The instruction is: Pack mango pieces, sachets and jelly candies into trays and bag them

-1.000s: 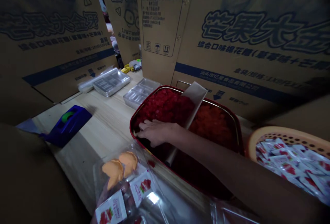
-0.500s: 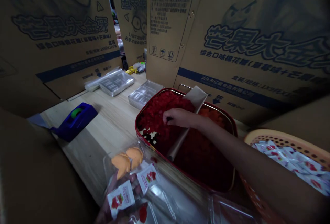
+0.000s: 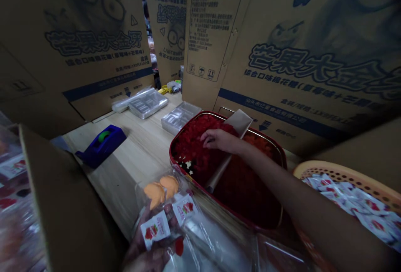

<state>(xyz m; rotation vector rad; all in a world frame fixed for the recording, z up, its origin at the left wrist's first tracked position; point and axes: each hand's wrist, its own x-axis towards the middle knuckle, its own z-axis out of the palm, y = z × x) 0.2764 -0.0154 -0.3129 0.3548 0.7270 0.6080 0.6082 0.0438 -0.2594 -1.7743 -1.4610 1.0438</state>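
At left of the frame we see a blue tape dispenser [image 3: 102, 146]. At bottom centre our left hand [image 3: 140, 256] grips a clear tray [image 3: 203, 232] from beneath; its long axis slants from the orange pieces [image 3: 169, 185] at its upper-left end toward the lower right, past two sachets [image 3: 155, 230]. Near the centre our right hand [image 3: 216, 140] hovers over red pieces [image 3: 191, 144] in a tin [image 3: 194, 181], fingers curled; we cannot tell whether they pinch anything. A basket [image 3: 316, 167] sits at right.
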